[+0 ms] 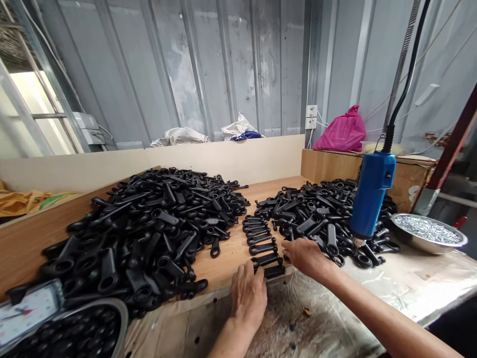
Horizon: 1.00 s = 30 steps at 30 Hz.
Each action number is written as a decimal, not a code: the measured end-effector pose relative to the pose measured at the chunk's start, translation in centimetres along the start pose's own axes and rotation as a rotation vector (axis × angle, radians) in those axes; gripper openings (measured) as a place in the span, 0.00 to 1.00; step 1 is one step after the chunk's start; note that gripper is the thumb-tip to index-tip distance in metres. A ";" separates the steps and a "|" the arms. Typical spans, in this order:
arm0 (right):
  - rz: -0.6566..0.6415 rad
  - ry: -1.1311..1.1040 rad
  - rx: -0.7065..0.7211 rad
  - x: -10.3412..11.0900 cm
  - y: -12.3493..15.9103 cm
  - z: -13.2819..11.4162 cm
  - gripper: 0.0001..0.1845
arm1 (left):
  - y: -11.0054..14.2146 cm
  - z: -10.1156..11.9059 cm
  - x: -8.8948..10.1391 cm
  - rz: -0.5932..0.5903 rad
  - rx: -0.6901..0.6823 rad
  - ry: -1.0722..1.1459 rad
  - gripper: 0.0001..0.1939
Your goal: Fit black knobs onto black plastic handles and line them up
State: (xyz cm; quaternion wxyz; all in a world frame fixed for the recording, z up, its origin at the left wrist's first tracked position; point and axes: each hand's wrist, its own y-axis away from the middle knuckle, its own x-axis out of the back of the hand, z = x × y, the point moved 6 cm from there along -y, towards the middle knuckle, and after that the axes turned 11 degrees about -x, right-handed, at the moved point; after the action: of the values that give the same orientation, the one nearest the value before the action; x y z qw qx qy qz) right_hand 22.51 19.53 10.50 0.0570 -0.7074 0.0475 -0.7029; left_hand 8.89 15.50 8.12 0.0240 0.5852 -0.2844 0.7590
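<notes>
A row of black plastic handle parts point(261, 242) lies side by side on the wooden bench, between two heaps. My left hand point(247, 293) rests palm down at the near end of the row, fingertips touching the nearest part point(274, 271). My right hand point(305, 256) touches the same near parts from the right, fingers curled over them. A large heap of black parts point(149, 228) lies to the left, a smaller heap point(320, 214) to the right.
A blue powered screwdriver point(369, 196) hangs on a cable over the right heap. A metal bowl of screws point(428, 232) stands at the right. A scale dial point(30, 311) and a bowl of black pieces point(89, 330) sit near left. A pink bag point(341, 130) lies behind.
</notes>
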 end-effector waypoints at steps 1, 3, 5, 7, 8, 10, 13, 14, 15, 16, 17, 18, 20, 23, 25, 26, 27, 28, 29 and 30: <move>-0.002 0.006 -0.016 -0.5 -0.4 0.5 0.12 | -0.1 -0.2 -0.4 -0.009 -0.003 -0.011 0.14; -0.010 0.006 -0.039 -1.6 -1.1 1.1 0.12 | -0.2 -0.7 -1.0 -0.019 -0.013 -0.015 0.14; -0.022 -0.015 -0.059 -2.2 -1.7 1.4 0.14 | -0.1 -1.2 -1.4 -0.026 -0.018 -0.006 0.14; -0.027 -0.058 -0.078 -1.8 -1.8 1.6 0.16 | -0.1 -1.5 -1.6 -0.025 -0.009 0.000 0.14; -0.028 -0.089 -0.081 -1.2 -1.7 1.8 0.17 | 0.0 -1.5 -1.6 -0.022 -0.001 0.002 0.13; -0.039 -0.161 -0.062 0.2 -0.8 2.3 0.16 | 0.0 -1.6 -1.5 -0.019 0.017 0.007 0.12; -0.139 -0.346 0.044 1.4 1.7 2.6 0.12 | 0.0 -1.5 -1.4 -0.016 0.036 0.019 0.11; -0.185 -0.413 0.082 1.4 2.7 2.6 0.12 | 0.0 -1.5 -1.4 -0.015 0.043 0.026 0.11; -0.235 -0.468 0.122 1.2 3.8 2.4 0.11 | -0.1 -1.6 -1.3 -0.010 0.052 0.036 0.10; -0.281 -0.508 0.166 0.8 4.8 2.0 0.09 | -0.1 -1.8 -1.3 -0.004 0.065 0.050 0.10; -0.315 -0.527 0.212 0.3 5.7 1.5 0.07 | -0.2 -2.0 -1.3 0.004 0.080 0.071 0.09; -0.333 -0.527 0.266 -0.1 6.4 0.9 0.06 | -0.2 -2.3 -1.2 0.015 0.095 0.097 0.09; -0.339 -0.520 0.382 -0.7 7.4 -0.4 0.05 | -0.3 -2.9 -1.1 0.041 0.118 0.162 0.09; -0.265 -0.538 0.469 -0.8 7.2 -1.8 0.04 | -0.3 -3.6 -1.0 0.086 0.121 0.259 0.10; -0.219 -0.571 0.452 -0.8 6.3 -1.9 0.06 | -0.1 -3.9 -0.9 0.113 0.110 0.305 0.11; -0.198 -0.584 0.425 -0.8 5.8 -1.8 0.08 | 0.1 -3.9 -0.8 0.123 0.097 0.324 0.10; -0.179 -0.590 0.392 -0.9 5.3 -1.6 0.10 | 0.3 -3.8 -0.7 0.132 0.082 0.341 0.10; -0.161 -0.588 0.355 -1.0 4.9 -1.4 0.11 | 0.4 -3.7 -0.6 0.141 0.063 0.355 0.09; -0.144 -0.581 0.319 -1.2 4.6 -1.1 0.12 | 0.6 -3.5 -0.5 0.147 0.042 0.366 0.08; -0.125 -0.567 0.283 -1.4 4.3 -0.7 0.12 | 0.8 -3.3 -0.4 0.150 0.021 0.372 0.07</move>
State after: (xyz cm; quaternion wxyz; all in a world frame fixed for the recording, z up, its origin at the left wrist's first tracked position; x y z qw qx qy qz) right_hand 21.81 15.48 8.46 0.1223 -0.8616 -0.1119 -0.4797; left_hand 5.81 16.48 6.90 0.0136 0.4120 -0.3102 0.8566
